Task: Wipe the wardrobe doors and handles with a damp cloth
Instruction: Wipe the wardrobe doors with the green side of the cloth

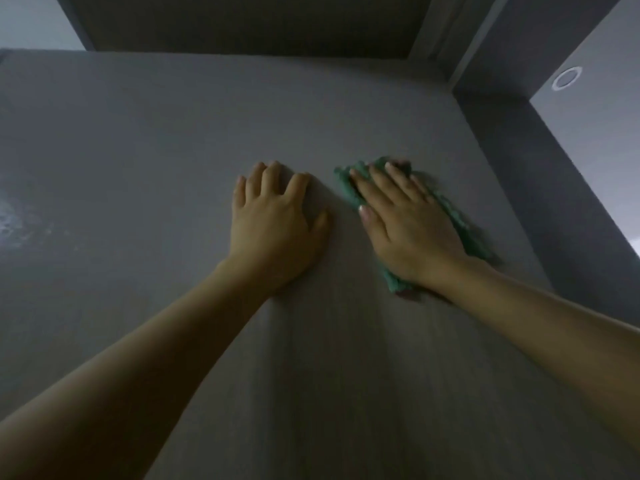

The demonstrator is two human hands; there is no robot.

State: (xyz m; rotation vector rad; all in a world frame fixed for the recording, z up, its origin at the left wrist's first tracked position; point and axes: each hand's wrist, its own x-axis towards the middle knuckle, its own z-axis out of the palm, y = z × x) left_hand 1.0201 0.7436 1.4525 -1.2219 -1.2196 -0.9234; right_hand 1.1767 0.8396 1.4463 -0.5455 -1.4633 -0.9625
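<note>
Dim, grainy, soft-focused view with wide-angle bending at the edges.

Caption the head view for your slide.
Right hand presses a green cloth on the grey wardrobe door; left hand braces.

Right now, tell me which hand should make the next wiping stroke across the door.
Right. The right hand already presses the green cloth flat against the wardrobe door. The left hand rests bare on the door beside it, holding nothing, and looks better suited to bracing.

green cloth, grey wardrobe door
</note>
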